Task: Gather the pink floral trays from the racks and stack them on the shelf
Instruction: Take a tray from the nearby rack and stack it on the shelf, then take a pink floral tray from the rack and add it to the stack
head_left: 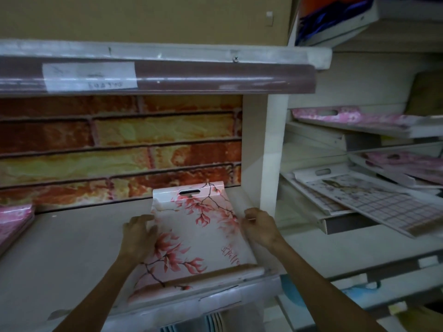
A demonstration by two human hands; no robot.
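White rectangular tray with pink blossom print (191,238) lies flat on pale shelf (72,248); left hand (139,232) and right hand (260,227) grip long edges. Likely stiff, light, glossy-slippery; far slot handle offers hold.

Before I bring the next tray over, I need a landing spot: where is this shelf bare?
Bare shelf lies between the pink stack at the far left and the floral tray, back to the brick panel. Right of the tray only a narrow strip remains before the white post. The racks beyond are crowded with trays.
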